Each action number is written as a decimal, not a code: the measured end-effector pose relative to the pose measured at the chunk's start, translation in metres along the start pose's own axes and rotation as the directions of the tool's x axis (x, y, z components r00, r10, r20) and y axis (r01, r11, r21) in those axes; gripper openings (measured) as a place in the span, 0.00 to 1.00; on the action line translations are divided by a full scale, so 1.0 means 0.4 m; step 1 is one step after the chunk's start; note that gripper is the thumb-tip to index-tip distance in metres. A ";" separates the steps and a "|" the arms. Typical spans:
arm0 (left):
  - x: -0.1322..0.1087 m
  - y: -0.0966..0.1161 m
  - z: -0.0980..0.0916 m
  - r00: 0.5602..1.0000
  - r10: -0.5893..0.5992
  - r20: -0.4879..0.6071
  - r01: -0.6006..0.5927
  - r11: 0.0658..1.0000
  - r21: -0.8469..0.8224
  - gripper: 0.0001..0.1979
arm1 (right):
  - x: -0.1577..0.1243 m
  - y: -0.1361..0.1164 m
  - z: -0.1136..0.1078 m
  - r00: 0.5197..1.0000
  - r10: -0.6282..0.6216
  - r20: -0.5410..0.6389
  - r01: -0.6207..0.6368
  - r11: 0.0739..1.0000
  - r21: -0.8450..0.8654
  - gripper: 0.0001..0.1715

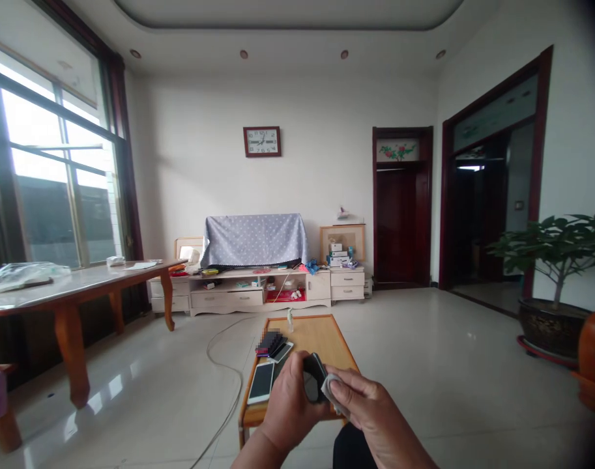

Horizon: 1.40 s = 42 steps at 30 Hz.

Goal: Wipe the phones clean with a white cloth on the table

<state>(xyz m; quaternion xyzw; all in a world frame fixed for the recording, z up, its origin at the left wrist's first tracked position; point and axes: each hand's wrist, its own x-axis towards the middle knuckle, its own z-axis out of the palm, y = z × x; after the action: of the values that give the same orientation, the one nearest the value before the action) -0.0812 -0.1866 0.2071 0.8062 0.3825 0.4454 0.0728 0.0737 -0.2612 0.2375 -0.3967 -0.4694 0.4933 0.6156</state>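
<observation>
My left hand [292,394] is wrapped round a dark phone [317,367], which is tilted on edge above the low wooden table [321,329]. In my right hand [373,407], a light grey cloth [332,392] is pinched between thumb and fingers and pressed against the phone's right side. Part of the phone is hidden by my fingers. To the left of my hands, a white phone or small tablet [262,382] lies on the table. Behind it are a smaller white phone [282,352] and a dark, partly pixelated item [272,342].
A small clear bottle [290,321] stands at the table's far end. A cable [240,378] runs over the floor on the left. A larger table [72,290] is by the window. A low cabinet [223,298] lines the far wall; a potted plant [554,319] stands right.
</observation>
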 end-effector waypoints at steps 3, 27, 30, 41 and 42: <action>-0.010 0.012 -0.004 0.999 0.005 0.046 -0.004 1.000 -0.020 0.30 | -0.010 -0.005 0.006 1.000 -0.001 -0.019 0.001 1.000 -0.013 0.34; 0.005 0.038 0.056 0.998 0.054 0.042 -0.052 0.998 -0.035 0.28 | -0.024 0.011 -0.071 0.986 -0.166 -0.023 0.162 0.980 -0.113 0.29; -0.002 0.035 0.063 0.994 0.075 0.077 -0.075 0.997 0.004 0.26 | -0.017 0.020 -0.077 0.984 -0.172 -0.053 0.163 0.977 -0.138 0.30; -0.018 -0.023 0.059 0.993 0.078 0.093 -0.088 0.991 0.103 0.28 | 0.003 0.085 -0.063 0.974 -0.225 -0.034 0.208 0.941 -0.267 0.28; -0.019 -0.028 0.059 0.991 0.091 0.101 -0.103 0.988 0.118 0.29 | 0.004 0.089 -0.063 0.972 -0.230 -0.049 0.207 0.936 -0.284 0.29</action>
<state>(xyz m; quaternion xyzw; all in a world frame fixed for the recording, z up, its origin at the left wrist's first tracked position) -0.0716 -0.1786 0.1828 0.8473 0.3655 0.3849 0.0197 0.0900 -0.2531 0.1977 -0.4440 -0.5494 0.3349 0.6236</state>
